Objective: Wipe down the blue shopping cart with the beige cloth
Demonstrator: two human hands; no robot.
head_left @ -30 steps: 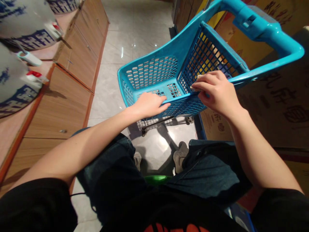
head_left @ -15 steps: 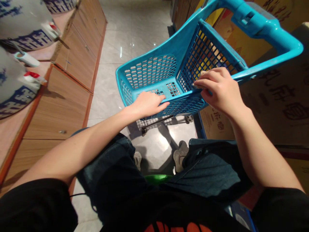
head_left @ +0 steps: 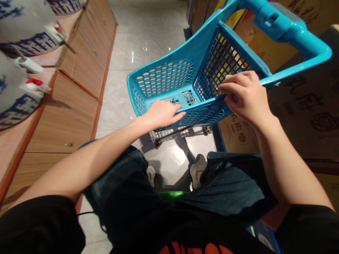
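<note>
A blue plastic shopping cart with lattice sides stands in front of me. My left hand grips its near rim, with the fingers over the inside and the thumb along the outer edge. Pinched in my right hand is a pale cloth, mostly covered by the fingers. The cloth is against the near rim, close to the handle end. Beside that hand is the darker blue lattice flap of the cart. The raised handle is to the upper right.
Wooden cabinets line the left side, carrying large white and blue jars with taps jutting out. Printed cardboard boxes are stacked at the right. A green seat edge shows between my legs. Shiny tiles cover the floor.
My right hand has slid a little to the right along the near rim with the cloth. My left hand and the cart have stayed in place.
</note>
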